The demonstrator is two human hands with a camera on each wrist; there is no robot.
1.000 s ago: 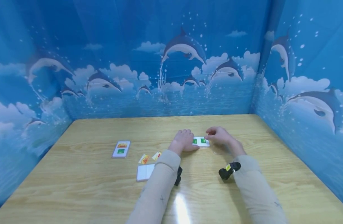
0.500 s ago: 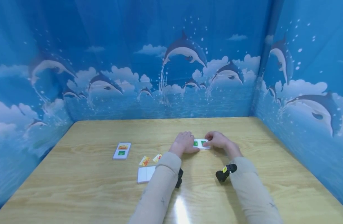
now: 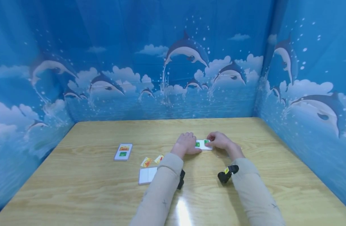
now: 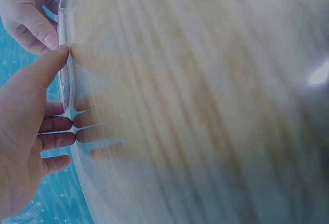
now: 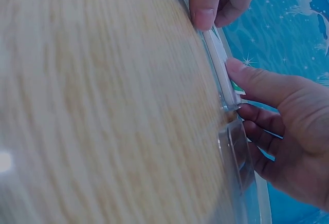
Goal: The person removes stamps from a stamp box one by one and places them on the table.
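"Both hands are where, and doing what?"

"Left hand (image 3: 186,144), just right of the frame's centre, grips the left end of a white holder (image 3: 201,145) on the bench (image 3: 77,188); right hand (image 3: 221,142), further right, seems to pinch the right green card (image 3: 207,141) at that holder's other end."

"What else shows, from the left?"

"Left of centre, lower half, a filled holder (image 3: 121,158) lies flat, an orange picture (image 3: 124,148) above a green square (image 3: 123,154). Then come two loose cards, one orange (image 3: 146,162), one paler (image 3: 159,159), and just below them a blank holder (image 3: 144,175) partly hidden by the left sleeve (image 3: 158,194)."

"And what has just changed?"

"Mainly the right end. A second ago the right green card lay uncovered, level with the left green card (image 3: 197,144). Now the right thumb is on it, and it sits out of line, nearer the far edge. The left hand has hardly stirred."

"Meaning what?"

"Probably that the card is unsettled in its half while the left hand steadies the holder. Whether it is lifted clear cannot be told."

"Anything past that?"

"Clear plastic (image 5: 242,157), lower right of the right wrist view."
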